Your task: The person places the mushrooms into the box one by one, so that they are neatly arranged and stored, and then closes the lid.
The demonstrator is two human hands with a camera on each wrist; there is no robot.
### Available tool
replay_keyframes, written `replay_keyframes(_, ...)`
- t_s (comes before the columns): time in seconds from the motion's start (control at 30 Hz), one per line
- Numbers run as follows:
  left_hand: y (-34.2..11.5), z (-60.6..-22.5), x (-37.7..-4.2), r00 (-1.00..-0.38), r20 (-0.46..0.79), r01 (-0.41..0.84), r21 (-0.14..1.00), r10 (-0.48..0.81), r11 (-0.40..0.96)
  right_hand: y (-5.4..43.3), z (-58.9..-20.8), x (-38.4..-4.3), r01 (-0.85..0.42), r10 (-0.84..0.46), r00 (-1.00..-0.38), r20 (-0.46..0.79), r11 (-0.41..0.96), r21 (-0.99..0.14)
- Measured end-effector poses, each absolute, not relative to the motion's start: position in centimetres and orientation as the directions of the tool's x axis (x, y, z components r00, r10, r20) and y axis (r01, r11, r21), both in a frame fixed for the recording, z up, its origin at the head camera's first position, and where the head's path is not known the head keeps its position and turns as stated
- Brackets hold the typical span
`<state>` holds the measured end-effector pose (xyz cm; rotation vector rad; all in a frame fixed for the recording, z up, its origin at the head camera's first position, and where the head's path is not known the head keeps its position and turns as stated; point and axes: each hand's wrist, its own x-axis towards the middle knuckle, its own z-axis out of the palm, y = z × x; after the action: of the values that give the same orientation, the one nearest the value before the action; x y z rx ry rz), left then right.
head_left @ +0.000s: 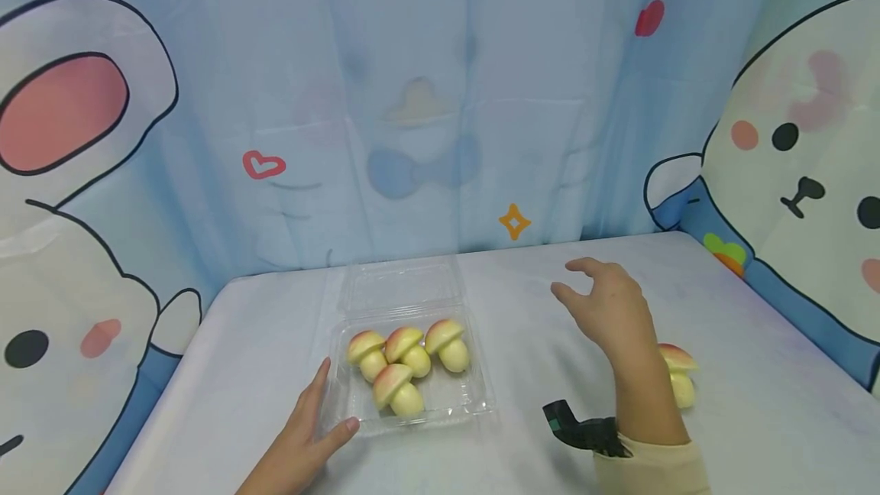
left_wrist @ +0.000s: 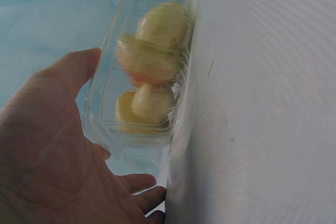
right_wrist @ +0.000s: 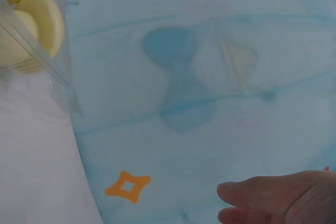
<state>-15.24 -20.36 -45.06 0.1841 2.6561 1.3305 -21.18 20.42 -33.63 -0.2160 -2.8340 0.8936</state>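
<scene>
A white table bears an open clear clamshell. The left hand, fingers spread, touches its corner, seemingly steadying it; the right hand hovers empty, fingers parted. Four toy mushrooms lie inside, another mushroom farther right.

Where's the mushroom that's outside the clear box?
Head view, right side: the mushroom is on the white table, just past the right forearm, which partly hides it; the clear box is farther left.
</scene>
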Motion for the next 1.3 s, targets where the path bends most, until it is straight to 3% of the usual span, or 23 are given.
replay_keyframes(0.47,-20.2,-45.0,-15.3,-0.978,-0.111,0.02,0.798,0.179,0.603,25.0,-34.2,-21.1,0.243,0.23,-0.968,-0.097,0.783,-0.572)
replay_keyframes(1.17,-20.3,-45.1,-15.3,-0.978,-0.082,0.05,0.802,0.192,0.595,30.8,-35.9,-20.6,0.224,0.027,-0.937,-0.348,0.811,-0.541)
replay_keyframes(1.3,-20.4,-45.1,-15.2,-0.978,-0.078,0.053,0.802,0.192,0.595,31.0,-36.4,-20.6,0.27,0.022,-0.914,-0.406,0.78,-0.565)
